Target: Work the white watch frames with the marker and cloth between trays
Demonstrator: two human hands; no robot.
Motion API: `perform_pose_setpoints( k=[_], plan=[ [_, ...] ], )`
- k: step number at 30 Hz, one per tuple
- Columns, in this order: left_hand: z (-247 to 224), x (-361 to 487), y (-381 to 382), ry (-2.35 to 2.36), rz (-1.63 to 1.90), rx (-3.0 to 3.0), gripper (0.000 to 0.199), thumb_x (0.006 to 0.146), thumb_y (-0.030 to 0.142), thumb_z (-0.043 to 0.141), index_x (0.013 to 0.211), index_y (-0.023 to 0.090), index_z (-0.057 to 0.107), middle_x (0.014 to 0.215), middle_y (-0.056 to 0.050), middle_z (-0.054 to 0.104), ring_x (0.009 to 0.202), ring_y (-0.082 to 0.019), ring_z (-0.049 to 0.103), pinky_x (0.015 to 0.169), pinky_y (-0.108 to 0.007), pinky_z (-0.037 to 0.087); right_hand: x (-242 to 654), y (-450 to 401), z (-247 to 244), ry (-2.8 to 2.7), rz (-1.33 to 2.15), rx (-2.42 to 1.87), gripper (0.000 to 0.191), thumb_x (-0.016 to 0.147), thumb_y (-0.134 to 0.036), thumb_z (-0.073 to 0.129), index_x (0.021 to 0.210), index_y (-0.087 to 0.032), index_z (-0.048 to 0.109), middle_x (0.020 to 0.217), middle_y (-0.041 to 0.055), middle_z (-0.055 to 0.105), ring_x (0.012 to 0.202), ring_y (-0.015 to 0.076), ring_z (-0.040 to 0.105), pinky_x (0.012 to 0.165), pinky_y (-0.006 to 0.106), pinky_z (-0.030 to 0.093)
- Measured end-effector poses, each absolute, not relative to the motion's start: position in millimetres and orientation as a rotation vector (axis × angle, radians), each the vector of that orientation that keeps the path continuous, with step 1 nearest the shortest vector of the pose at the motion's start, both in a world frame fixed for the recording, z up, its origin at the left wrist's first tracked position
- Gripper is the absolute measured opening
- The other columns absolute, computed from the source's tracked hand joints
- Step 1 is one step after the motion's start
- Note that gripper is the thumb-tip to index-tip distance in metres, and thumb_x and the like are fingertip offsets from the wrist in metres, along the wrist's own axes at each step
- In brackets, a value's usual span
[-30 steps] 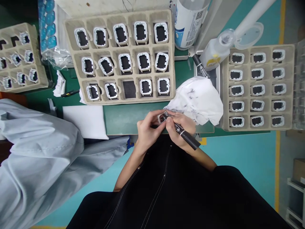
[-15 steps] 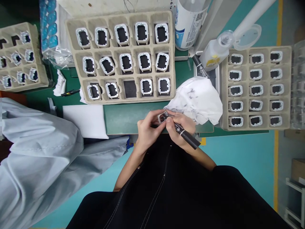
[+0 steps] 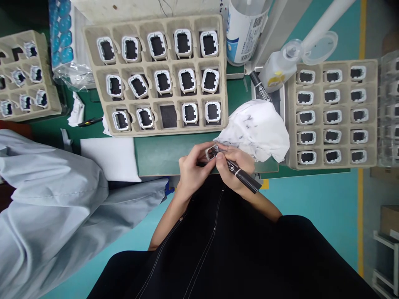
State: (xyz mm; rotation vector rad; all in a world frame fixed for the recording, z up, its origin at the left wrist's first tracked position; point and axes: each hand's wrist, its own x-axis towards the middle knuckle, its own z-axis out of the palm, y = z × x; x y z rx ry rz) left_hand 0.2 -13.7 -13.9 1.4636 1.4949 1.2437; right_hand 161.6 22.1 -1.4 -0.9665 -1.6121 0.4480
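Note:
My left hand point(image 3: 193, 168) pinches a small square frame point(image 3: 211, 153) near the table's front edge. In my right hand point(image 3: 234, 166) is a black marker point(image 3: 245, 178), its tip end against the frame and its back end pointing down to the right. The fingertips of both hands meet around the frame and partly hide it. A white cloth point(image 3: 257, 128) with dark stains lies just beyond my right hand. Behind my hands is a pulp tray point(image 3: 156, 133) of similar white frames, with one bare compartment point(image 3: 168, 116) in its front row.
Another tray of frames point(image 3: 344, 164) is on the right, a third point(image 3: 50, 97) at the far left. A labelled bottle point(image 3: 245, 35), a squeeze bottle point(image 3: 277, 70) and a second marker point(image 3: 260, 86) are behind the cloth. A person's grey-blue sleeve point(image 3: 62, 199) is at the left.
The whole view has shifted slightly, so the trays and bottles appear a little further left. Both hands keep the same hold on the frame and the marker.

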Motion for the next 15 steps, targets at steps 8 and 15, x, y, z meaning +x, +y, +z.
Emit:
perform_pose_setpoints(
  k=[8, 15],
  plan=[
    [-12.5, -0.6, -12.9, 1.501, 1.253, 1.476, 0.039, 0.11, 0.048, 0.094, 0.14, 0.025, 0.087, 0.114, -0.004, 0.094, 0.087, -0.015, 0.088, 0.077, -0.022, 0.071, 161.5, 20.8, -3.6, -1.567, 0.509, -0.957, 0.015, 0.111, -0.018, 0.077, 0.104, -0.03, 0.072, 0.09, -0.0013, 0.091, 0.098, 0.0287, 0.098, 0.088, 0.043, 0.085],
    [-12.6, -0.8, -12.8, 1.47, 1.268, 1.486, 0.036, 0.111, 0.043, 0.094, 0.141, 0.025, 0.086, 0.115, -0.003, 0.094, 0.09, -0.015, 0.089, 0.081, -0.02, 0.071, 160.7, 21.0, -1.7, -1.538, 0.508, -0.967, 0.016, 0.113, -0.02, 0.076, 0.102, -0.03, 0.07, 0.089, -0.0014, 0.091, 0.099, 0.0286, 0.099, 0.083, 0.039, 0.083]
  ],
)
